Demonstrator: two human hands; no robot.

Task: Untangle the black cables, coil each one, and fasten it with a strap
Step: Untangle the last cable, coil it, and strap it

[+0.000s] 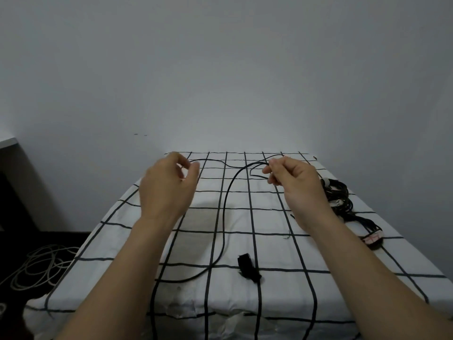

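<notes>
A thin black cable (223, 217) runs in a long loop down the table with the checked cloth (269, 241). My right hand (291, 177) pinches a bend of this cable near the far edge. My left hand (169, 182) pinches the same cable further left, and a strand stretches between the two hands. A black strap (248, 267) lies loose on the cloth near the front, between my forearms. A second black cable (339, 195) lies coiled at the right, partly hidden by my right wrist.
A white plug (372, 239) on the coiled cable lies near the table's right edge. Pale cables (41, 266) lie heaped on the dark floor at the left. A plain wall stands just behind the table.
</notes>
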